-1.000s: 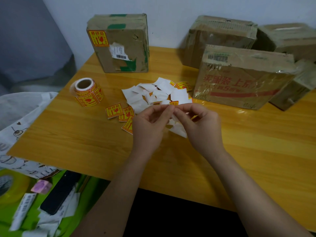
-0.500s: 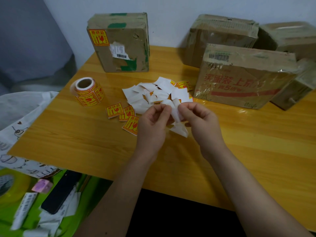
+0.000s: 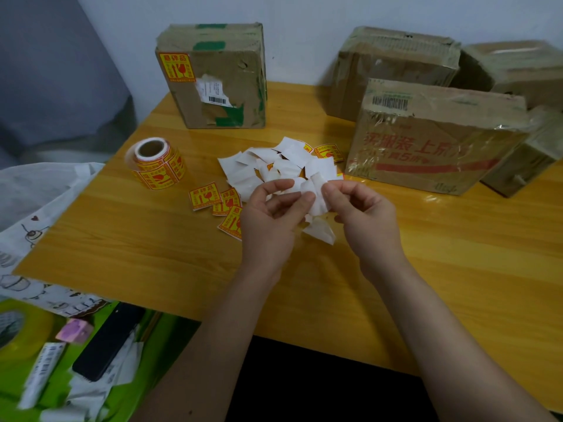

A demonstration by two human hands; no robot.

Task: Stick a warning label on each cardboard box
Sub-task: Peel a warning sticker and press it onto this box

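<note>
My left hand (image 3: 269, 220) and my right hand (image 3: 364, 219) meet above the yellow table (image 3: 137, 248) and pinch one label piece (image 3: 316, 196), whose white backing faces me. Loose yellow-and-red warning labels (image 3: 204, 196) lie just left of my left hand. A pile of white backing papers (image 3: 243, 172) sits behind my hands. A label roll (image 3: 157, 162) stands at the left. The back-left cardboard box (image 3: 219, 77) carries a warning label (image 3: 177, 67) on its front. A wide box (image 3: 432, 138) with red print stands at the right.
More cardboard boxes (image 3: 393, 65) stand behind and beside the wide one, against the white wall. A white printed bag (image 3: 33, 205) hangs over the table's left edge. Below it, on a green surface, lie a tape roll (image 3: 21, 330), a dark phone (image 3: 103, 345) and papers.
My hands have lifted slightly and drawn a little apart, and the white piece between them now shows more.
</note>
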